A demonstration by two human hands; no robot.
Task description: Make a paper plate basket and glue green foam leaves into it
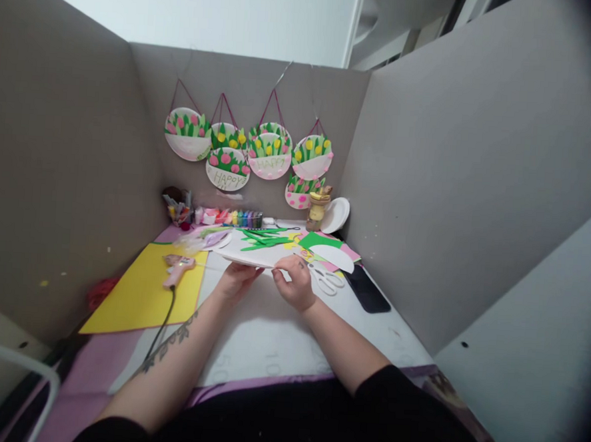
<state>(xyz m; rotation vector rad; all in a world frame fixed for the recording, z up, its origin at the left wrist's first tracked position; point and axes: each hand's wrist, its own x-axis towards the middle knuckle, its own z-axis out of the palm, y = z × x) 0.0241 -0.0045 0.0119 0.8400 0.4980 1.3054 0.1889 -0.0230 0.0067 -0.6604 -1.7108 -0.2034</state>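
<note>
roughly mid-table, the white plate [247, 261] is held just above the table [247, 351], seen nearly edge-on; the left hand [240, 281] has its near edge, fingers partly hidden underneath, and the right hand [294, 281] pinches its right end, thumb and fingers nearly closed. green strips [264, 240] lie just behind it, and the scissors [327, 284] sit close beside the right hand, crowding that side, with the phone [368, 292] further right. on the left, the glue gun [176, 274] rests on the yellow sheet [135, 298], its cord running under the left forearm. paints [233, 218] line the back, below hanging crafts [228, 170]
</note>
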